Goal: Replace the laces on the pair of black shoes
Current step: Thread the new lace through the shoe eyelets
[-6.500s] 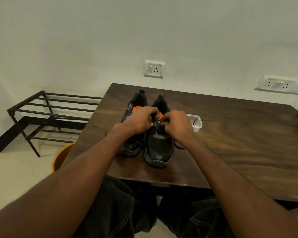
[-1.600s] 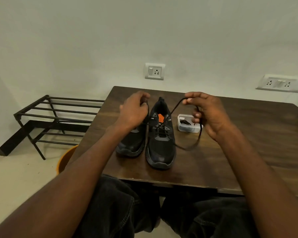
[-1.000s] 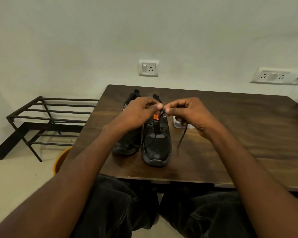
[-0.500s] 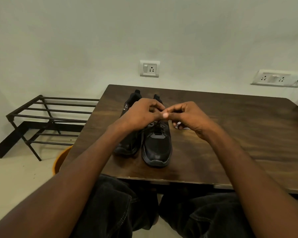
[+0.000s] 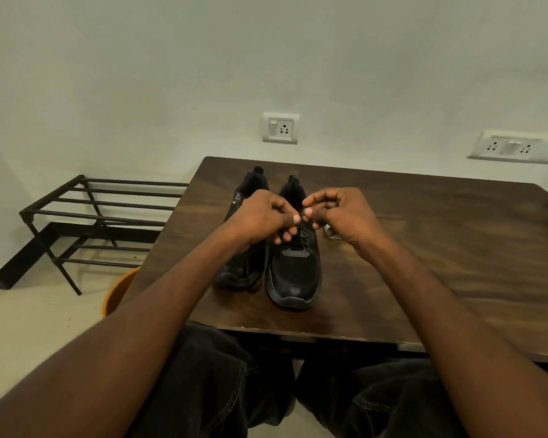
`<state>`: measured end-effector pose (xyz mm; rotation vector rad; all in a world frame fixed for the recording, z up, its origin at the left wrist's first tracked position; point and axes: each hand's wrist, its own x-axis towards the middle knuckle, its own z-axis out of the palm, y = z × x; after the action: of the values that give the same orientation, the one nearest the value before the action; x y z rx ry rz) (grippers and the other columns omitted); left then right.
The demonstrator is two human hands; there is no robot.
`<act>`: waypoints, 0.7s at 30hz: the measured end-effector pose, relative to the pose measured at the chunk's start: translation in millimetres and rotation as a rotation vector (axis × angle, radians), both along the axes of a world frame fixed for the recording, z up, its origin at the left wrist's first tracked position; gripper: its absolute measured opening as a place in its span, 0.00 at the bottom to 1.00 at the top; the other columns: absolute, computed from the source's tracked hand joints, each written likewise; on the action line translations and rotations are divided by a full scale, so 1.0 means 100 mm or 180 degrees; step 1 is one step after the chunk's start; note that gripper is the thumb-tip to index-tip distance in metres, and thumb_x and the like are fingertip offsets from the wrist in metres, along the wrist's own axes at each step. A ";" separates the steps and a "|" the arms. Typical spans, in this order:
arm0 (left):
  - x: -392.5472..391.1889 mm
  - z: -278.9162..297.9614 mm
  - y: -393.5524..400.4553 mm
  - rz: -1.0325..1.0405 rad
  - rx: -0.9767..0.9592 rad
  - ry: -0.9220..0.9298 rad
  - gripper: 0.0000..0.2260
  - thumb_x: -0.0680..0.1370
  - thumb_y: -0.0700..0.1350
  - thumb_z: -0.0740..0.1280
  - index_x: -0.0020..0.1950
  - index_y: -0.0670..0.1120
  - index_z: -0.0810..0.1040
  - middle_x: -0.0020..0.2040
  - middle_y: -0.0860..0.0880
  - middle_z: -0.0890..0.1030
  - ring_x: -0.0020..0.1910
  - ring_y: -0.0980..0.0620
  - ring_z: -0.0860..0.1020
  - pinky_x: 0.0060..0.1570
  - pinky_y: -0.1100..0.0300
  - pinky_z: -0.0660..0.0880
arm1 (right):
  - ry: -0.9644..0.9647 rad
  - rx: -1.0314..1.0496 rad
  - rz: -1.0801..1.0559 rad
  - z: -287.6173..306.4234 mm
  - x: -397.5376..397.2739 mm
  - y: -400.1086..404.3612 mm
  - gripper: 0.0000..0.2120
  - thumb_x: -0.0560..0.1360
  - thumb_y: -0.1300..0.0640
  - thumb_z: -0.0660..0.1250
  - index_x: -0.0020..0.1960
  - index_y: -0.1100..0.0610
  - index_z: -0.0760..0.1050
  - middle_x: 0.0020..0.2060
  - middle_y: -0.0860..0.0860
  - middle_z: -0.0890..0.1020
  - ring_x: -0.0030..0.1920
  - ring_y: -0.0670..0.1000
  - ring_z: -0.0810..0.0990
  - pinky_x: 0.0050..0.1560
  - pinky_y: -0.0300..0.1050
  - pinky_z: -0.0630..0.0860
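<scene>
Two black shoes stand side by side on the dark wooden table point(image 5: 440, 248), toes toward me. The right shoe point(image 5: 295, 273) is nearer; the left shoe point(image 5: 244, 267) sits beside it, partly behind my left forearm. My left hand point(image 5: 261, 219) and my right hand point(image 5: 342, 216) meet above the right shoe's tongue, fingertips pinched on the black lace point(image 5: 302, 213), only a short piece of which shows between the thumbs. The eyelets under the hands are hidden.
A small clear plastic container point(image 5: 331, 232) peeks out behind my right hand. A black metal rack point(image 5: 102, 213) stands on the floor at left, an orange tub point(image 5: 117, 292) under the table's left corner. Wall sockets point(image 5: 280, 128) are behind.
My hands, spread wide with the lace ends 1.6 s ago, have come together over the right shoe and stay pinched there, shifting only slightly over the last half second.
</scene>
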<state>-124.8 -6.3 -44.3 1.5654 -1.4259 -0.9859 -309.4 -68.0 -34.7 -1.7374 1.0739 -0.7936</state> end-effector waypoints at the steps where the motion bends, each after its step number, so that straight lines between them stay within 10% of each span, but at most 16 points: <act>1: 0.00 -0.02 -0.02 0.0123 -0.0035 -0.0049 0.04 0.81 0.42 0.71 0.50 0.43 0.84 0.40 0.45 0.86 0.35 0.54 0.82 0.33 0.64 0.76 | -0.0020 -0.0016 -0.0054 -0.01 0.02 -0.01 0.05 0.78 0.65 0.72 0.53 0.60 0.84 0.41 0.57 0.88 0.34 0.47 0.80 0.28 0.36 0.73; 8: 0.03 -0.20 -0.09 0.0611 -0.0433 -0.1333 0.05 0.80 0.43 0.71 0.46 0.47 0.86 0.42 0.52 0.85 0.39 0.60 0.82 0.38 0.70 0.74 | 0.1290 -0.0627 -0.0501 -0.40 0.16 -0.16 0.06 0.78 0.51 0.74 0.43 0.49 0.82 0.40 0.48 0.85 0.44 0.48 0.85 0.49 0.52 0.84; 21: -0.10 -0.26 -0.16 0.0528 -0.0814 -0.1902 0.04 0.80 0.41 0.70 0.47 0.48 0.84 0.40 0.52 0.83 0.40 0.56 0.81 0.46 0.62 0.79 | 0.1220 -0.0035 -0.0617 -0.40 0.16 -0.26 0.17 0.73 0.44 0.77 0.42 0.59 0.84 0.36 0.54 0.87 0.39 0.54 0.87 0.47 0.59 0.86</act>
<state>-134.9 -22.5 -70.0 1.8252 -1.6965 -0.2202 -293.7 -94.2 -75.1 -1.8595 1.5144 -0.5936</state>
